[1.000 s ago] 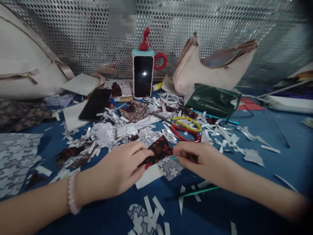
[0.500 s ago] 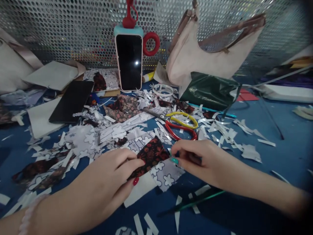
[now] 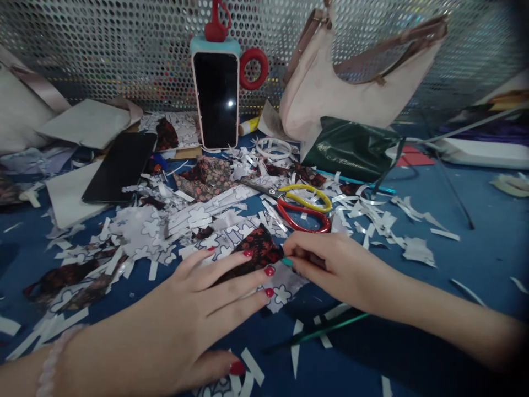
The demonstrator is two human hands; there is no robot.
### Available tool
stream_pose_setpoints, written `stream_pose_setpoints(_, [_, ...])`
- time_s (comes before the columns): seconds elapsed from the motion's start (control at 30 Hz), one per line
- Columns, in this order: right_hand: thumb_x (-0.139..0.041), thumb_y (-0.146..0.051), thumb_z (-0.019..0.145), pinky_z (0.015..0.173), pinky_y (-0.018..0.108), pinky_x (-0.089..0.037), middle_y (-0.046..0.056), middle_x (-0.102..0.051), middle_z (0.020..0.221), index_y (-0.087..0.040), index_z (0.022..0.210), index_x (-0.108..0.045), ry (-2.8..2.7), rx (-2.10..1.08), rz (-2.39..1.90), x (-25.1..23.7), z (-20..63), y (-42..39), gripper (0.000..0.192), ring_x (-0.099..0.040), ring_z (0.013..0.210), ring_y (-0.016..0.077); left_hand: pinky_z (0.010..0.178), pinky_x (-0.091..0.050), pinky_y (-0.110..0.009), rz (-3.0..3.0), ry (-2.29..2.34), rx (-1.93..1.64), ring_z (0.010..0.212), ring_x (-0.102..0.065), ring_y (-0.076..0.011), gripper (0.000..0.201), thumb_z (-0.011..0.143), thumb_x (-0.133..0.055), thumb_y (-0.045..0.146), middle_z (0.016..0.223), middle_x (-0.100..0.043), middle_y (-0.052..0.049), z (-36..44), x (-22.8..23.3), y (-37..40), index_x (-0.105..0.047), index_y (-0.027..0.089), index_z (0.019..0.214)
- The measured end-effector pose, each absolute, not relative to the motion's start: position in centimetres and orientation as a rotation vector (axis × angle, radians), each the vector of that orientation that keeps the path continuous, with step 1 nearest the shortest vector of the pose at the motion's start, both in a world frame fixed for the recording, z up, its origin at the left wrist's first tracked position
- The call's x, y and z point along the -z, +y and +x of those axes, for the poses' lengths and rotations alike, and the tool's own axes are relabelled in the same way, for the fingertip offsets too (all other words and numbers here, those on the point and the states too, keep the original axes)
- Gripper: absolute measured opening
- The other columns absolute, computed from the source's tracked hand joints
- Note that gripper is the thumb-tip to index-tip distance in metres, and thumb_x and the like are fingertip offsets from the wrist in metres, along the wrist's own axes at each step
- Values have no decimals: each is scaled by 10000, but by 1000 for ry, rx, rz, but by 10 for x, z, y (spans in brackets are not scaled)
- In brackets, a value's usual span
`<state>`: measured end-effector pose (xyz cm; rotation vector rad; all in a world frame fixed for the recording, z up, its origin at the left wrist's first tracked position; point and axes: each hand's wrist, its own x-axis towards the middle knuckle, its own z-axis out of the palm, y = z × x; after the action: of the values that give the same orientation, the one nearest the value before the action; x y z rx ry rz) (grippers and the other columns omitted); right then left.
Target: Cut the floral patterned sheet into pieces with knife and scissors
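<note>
Both hands meet on a dark floral scrap (image 3: pixel 259 249) lying on the blue bench (image 3: pixel 475 248): the left hand (image 3: pixel 194 314) presses it flat with spread fingers, and the right hand (image 3: pixel 330 264) pinches its right edge. Scissors (image 3: pixel 295 204) lie just behind, amid paper strips (image 3: pixel 380 220).

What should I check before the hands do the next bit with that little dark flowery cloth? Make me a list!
1. Left hand lies flat, fingers spread, on the dark flowery cloth: ok.
2. Right hand pinches the cloth's right edge: ok, though what its fingertips hold is hidden.
3. Cloth lies on the white flower-print piece: ok; whether the edges line up, cannot tell.
4. Scissors lie behind the hands, untouched: ok.
5. Paper strips litter the blue table around the work: not ok.
6. Green stick lies under the right wrist: not ok, it might get bumped.
</note>
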<state>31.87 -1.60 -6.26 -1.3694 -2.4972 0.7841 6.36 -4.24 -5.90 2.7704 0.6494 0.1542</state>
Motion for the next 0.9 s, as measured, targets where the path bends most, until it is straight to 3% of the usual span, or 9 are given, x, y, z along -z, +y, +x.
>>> stream_pose_setpoints(0.27, [-468, -272, 830, 424, 210, -279, -41, -489, 535, -213, 773, -458, -2527, -529, -1325, 64, 325, -20, 82, -438, 441, 97, 1058, -251, -563, 2702, 691, -108, 1260, -407, -298, 636, 829, -566, 381, 1332, -505, -30, 63, 63, -42, -294, 309, 1399])
stream_pose_setpoints(0.43, [-380, -260, 906, 484, 247, -294, 14, -585, 636, -199, 761, -509, -2734, -222, -1197, 68, 325, -24, 203, -534, 550, 135, 1073, -223, -561, 2678, 688, -106, 1257, -413, -288, 629, 824, -575, 345, 1332, -505, -27, 62, 63, -44, -307, 318, 1392])
stream_pose_setpoints(0.67, [-342, -191, 899, 497, 261, -300, 22, -556, 623, -183, 729, -520, -2739, -52, -1147, 68, 324, -25, 246, -502, 533, 135, 1084, -216, -544, 2764, 752, -199, 1269, -393, -272, 529, 837, -523, 211, 1317, -519, -25, 63, 67, -48, -391, 262, 1347])
stream_pose_setpoints(0.77, [-368, -144, 863, 569, 268, -365, 67, -594, 770, -166, 864, -563, -2708, -37, -1041, 67, 325, -25, 196, -535, 660, 161, 1080, -224, -529, 2788, 711, -154, 1265, -391, -266, 510, 839, -474, 158, 1323, -513, -27, 64, 67, -49, -406, 258, 1335])
stream_pose_setpoints(0.9, [-369, -127, 879, 686, 318, -412, 102, -580, 932, -184, 1057, -570, -2768, -58, -807, 64, 326, -24, 274, -539, 827, 196, 1080, -212, -536, 2776, 764, -195, 1258, -393, -266, 488, 843, -433, 124, 1306, -528, -41, 64, 64, -49, -433, 254, 1313])
